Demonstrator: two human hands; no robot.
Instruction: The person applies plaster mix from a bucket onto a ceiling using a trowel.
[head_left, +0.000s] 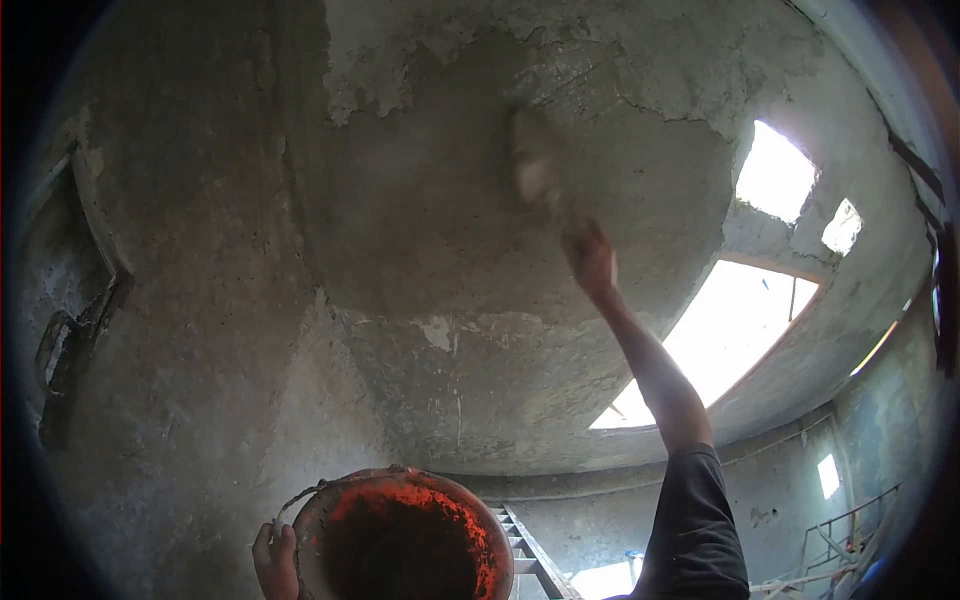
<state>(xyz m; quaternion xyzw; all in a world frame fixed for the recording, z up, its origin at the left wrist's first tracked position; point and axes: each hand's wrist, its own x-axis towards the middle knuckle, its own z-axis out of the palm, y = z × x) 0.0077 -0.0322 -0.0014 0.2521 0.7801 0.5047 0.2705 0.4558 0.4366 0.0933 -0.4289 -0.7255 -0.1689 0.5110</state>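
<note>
Left fingers (pixel 287 546) around curved handle (pixel 289 502) of crusted round bucket (pixel 490 515)

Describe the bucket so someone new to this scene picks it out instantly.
From the big plastered wall, drop to the bottom edge, left of centre. There, between the left hand at its handle and the ladder, is the bucket. Unlike both neighbours, it is round, with orange-red showing through dark smears inside.

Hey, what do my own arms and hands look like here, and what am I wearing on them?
Your right arm wears a plain, dark sleeve ending near the elbow; the forearm is bare. Your right hand, though blurred, and left hand look gloveless. No left sleeve shows.
</note>
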